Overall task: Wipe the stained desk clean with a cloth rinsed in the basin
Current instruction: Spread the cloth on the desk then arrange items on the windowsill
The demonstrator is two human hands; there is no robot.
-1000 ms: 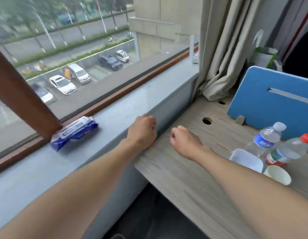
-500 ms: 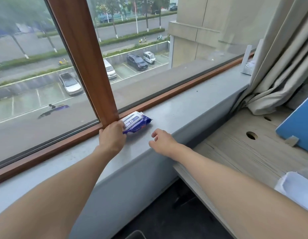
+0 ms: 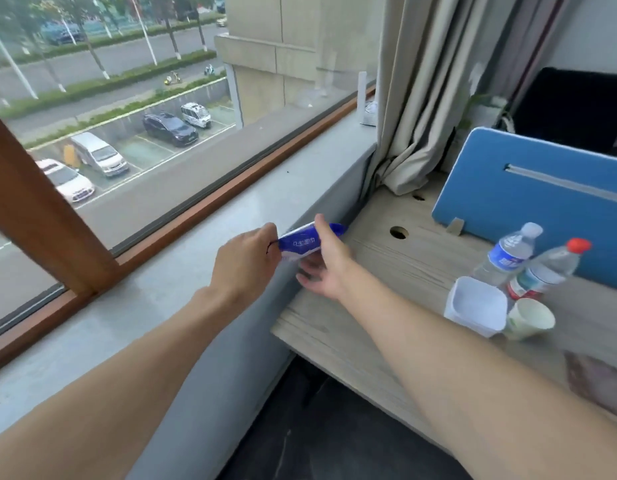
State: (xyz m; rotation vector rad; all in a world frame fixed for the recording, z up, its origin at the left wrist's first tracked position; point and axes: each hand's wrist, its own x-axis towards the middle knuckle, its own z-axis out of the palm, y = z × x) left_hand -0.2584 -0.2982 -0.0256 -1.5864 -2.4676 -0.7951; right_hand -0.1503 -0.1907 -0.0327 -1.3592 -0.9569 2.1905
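Observation:
A blue and white wet-wipe pack (image 3: 302,242) is held in the air over the gap between the grey windowsill (image 3: 182,289) and the wooden desk (image 3: 397,271). My left hand (image 3: 246,261) pinches its left end. My right hand (image 3: 322,261) grips it from the right, thumb on top and fingers underneath. A brownish stain (image 3: 598,382) marks the desk at the right edge. A white square plastic container (image 3: 475,308) stands on the desk, right of my hands.
Two clear water bottles (image 3: 508,254) (image 3: 547,268) and a paper cup (image 3: 528,318) stand by the container. A blue desk divider (image 3: 528,199) rises behind them. A beige curtain (image 3: 424,91) hangs at the desk's far corner. The desk has a round cable hole (image 3: 399,232).
The pack lay on the windowsill by the brown frame; both hands have taken it and lifted it rightward toward the desk. The view has swung back to the right.

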